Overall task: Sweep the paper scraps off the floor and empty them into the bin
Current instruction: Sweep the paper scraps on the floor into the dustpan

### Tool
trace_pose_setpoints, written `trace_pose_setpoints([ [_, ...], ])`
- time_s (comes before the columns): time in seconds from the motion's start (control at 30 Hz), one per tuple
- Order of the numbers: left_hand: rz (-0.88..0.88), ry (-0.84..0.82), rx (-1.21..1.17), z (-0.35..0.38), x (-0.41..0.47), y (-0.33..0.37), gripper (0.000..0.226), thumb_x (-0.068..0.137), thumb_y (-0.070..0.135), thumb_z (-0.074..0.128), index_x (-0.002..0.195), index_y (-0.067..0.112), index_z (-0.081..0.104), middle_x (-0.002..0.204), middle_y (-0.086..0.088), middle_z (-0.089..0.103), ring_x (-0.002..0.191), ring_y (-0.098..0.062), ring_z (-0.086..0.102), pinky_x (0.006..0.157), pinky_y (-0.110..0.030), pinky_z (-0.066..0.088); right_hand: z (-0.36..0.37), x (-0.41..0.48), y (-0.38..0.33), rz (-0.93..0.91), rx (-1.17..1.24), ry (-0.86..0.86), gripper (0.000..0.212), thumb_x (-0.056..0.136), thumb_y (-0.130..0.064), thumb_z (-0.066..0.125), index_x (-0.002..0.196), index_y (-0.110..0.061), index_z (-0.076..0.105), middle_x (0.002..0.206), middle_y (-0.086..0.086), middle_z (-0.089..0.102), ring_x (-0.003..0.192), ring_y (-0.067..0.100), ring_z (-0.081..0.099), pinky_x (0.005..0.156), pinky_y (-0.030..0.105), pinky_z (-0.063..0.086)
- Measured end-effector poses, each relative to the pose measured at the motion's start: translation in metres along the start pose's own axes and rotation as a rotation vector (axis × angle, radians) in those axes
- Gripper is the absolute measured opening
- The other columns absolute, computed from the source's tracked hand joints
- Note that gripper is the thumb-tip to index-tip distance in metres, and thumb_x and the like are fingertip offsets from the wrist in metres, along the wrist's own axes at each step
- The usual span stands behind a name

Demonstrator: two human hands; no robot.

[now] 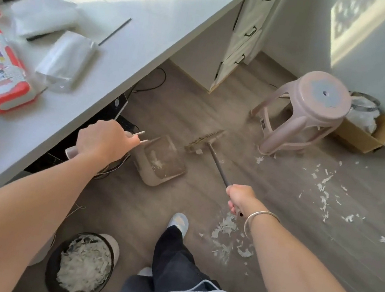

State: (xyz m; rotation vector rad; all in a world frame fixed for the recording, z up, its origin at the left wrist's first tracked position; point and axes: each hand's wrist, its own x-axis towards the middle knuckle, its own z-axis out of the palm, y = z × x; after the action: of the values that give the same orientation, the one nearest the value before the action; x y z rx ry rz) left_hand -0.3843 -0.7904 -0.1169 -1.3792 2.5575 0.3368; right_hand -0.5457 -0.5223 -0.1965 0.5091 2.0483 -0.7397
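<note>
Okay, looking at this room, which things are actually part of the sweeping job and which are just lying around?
Part of the job: broom in the right hand, dustpan held by the left hand, paper scraps on the floor, bin.

Just lying about: pink stool, cardboard box, packets on the desk.

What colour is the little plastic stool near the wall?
The stool is pale pink with a grey-blue patch on its seat, clear in the head view.

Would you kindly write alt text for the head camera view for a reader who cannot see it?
The right hand holds a dark-handled broom beside a beige plastic dustpan gripped by the left hand. White paper scraps litter the grey wood floor, and a round black bin is already nearly full of them.
</note>
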Motion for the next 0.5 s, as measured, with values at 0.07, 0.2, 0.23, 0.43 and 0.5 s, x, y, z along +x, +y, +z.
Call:
trace_pose_setpoints([
  [0.07,0.013,-0.006,0.045,-0.002,0.018,0.010,0.052,0.084,0.061,0.053,0.068,0.015,0.071,0.058,-0.003,0.060,0.050,-0.019,0.054,0.050,-0.025,0.037,0.006,0.012,-0.018,0.017,0.051,-0.020,0.019,0.090,-0.008,0.048,0.104,-0.014,0.060,0.082,0.009,0.049,0.047,0.016,0.039,0.033,0.009,0.033],
  [0.2,0.019,-0.023,0.092,-0.002,0.052,0.030,0.058,0.085,0.062,0.053,0.064,0.010,0.068,0.056,-0.002,0.060,0.050,-0.019,0.055,0.051,-0.026,0.039,0.011,0.038,-0.052,0.052,-0.029,-0.060,0.029,0.091,-0.006,0.043,0.111,-0.012,0.062,0.072,0.010,0.049,0.045,0.017,0.038,0.034,0.009,0.033],
  [0.23,0.018,-0.029,0.101,-0.002,0.060,0.033,0.058,0.085,0.063,0.053,0.065,0.011,0.069,0.056,-0.002,0.060,0.051,-0.019,0.054,0.051,-0.026,0.038,0.011,0.043,-0.057,0.048,-0.082,-0.057,0.031,0.090,-0.006,0.042,0.114,-0.011,0.061,0.067,0.010,0.048,0.043,0.017,0.038,0.035,0.010,0.033],
  [0.43,0.048,-0.062,0.144,-0.005,0.088,0.043,0.051,0.084,0.062,0.051,0.071,0.019,0.074,0.058,-0.002,0.060,0.053,-0.018,0.054,0.051,-0.026,0.035,0.004,0.061,-0.063,0.058,-0.254,-0.012,0.028,0.088,-0.006,0.041,0.108,-0.007,0.060,0.084,0.012,0.053,0.050,0.020,0.045,0.041,0.020,0.035],
  [0.5,0.070,-0.066,0.152,-0.008,0.094,0.049,0.049,0.084,0.058,0.053,0.066,0.016,0.071,0.058,-0.002,0.059,0.053,-0.018,0.052,0.051,-0.027,0.034,-0.002,0.059,-0.059,0.069,-0.288,0.001,0.024,0.086,-0.007,0.043,0.101,-0.007,0.061,0.079,0.011,0.054,0.051,0.022,0.048,0.044,0.024,0.039],
])
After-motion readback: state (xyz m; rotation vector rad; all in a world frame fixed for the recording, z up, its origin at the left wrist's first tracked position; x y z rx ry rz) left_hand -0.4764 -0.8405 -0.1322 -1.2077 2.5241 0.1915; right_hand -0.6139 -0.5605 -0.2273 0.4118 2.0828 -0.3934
